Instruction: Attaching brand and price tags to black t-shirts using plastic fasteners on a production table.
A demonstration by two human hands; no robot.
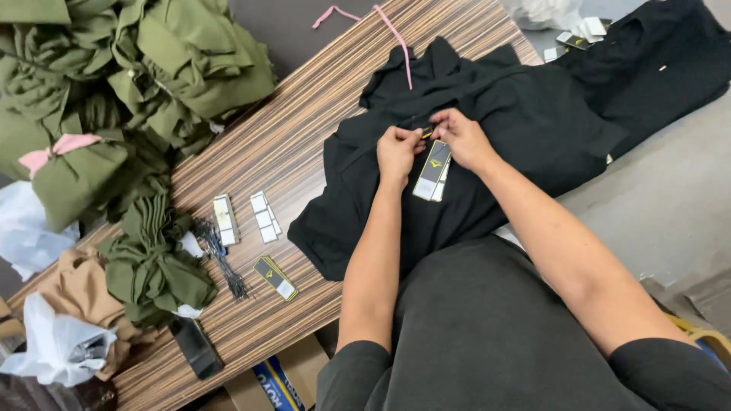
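Observation:
A black garment (502, 129) lies spread on the striped wooden table (304, 122). My left hand (397, 151) and my right hand (463, 137) meet over its middle, fingertips pinched together at the top of a black and white hang tag (432, 172). The tag hangs down between my hands over the cloth. What joins the tag to the garment is hidden by my fingers.
Olive green garments (152, 68) are heaped at the far left, with a pink tie (57, 148). Left of the black garment lie white tags (263, 216), a black tag (276, 277), a bundle of dark tag fasteners (221, 259) and a phone (195, 347). More black clothing (655, 61) lies right.

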